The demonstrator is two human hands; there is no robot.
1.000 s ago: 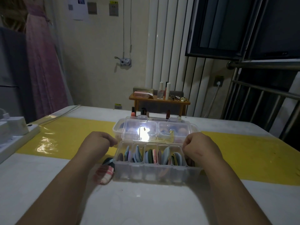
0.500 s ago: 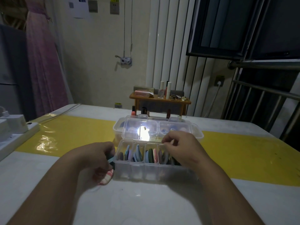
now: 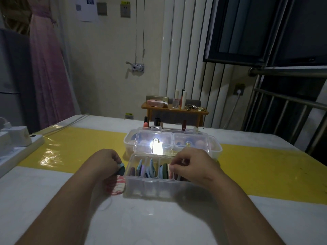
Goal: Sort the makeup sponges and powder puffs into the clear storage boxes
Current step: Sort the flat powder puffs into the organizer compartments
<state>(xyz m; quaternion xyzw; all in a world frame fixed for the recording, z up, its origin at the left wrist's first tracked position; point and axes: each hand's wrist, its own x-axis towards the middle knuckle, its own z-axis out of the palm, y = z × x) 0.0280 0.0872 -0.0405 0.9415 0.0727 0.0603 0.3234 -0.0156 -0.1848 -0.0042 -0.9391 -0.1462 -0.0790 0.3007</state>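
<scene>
Two clear storage boxes sit on your bench [image 3: 159, 223], one behind the other, across a yellow strip [image 3: 79, 147].

1. Near box [image 3: 150, 186]: divided into compartments and open on top. Its lid [image 3: 169, 138] stands up behind it with a bright glare on it. Flat puffs [image 3: 150, 167] in blue, green, purple and pink stand on edge in the compartments.
2. Far box [image 3: 215, 149]: just behind the near one and partly hidden by the raised lid. Rounded pinkish shapes show through the plastic, but you cannot tell them apart.
3. Left grip [image 3: 104, 163]: your fingers are curled and pinch a dark puff [image 3: 121, 170] with a light blue edge, just outside the left wall of the near box.
4. Striped puff [image 3: 118, 185]: red and white, lying on the bench under your left grip and touching the box's left corner.
5. Right grip [image 3: 192, 167]: it is over the right half of the near box. Thumb and fingers pinch the top edge of a pale puff [image 3: 169, 171], which stands upright inside a compartment.
6. Power strip [image 3: 17, 145]: white, at the left edge of the bench, with plugs in it.
7. Wooden shelf [image 3: 174, 110]: small, at the far side of the bench. Bottles and a pink packet stand on it.
</scene>
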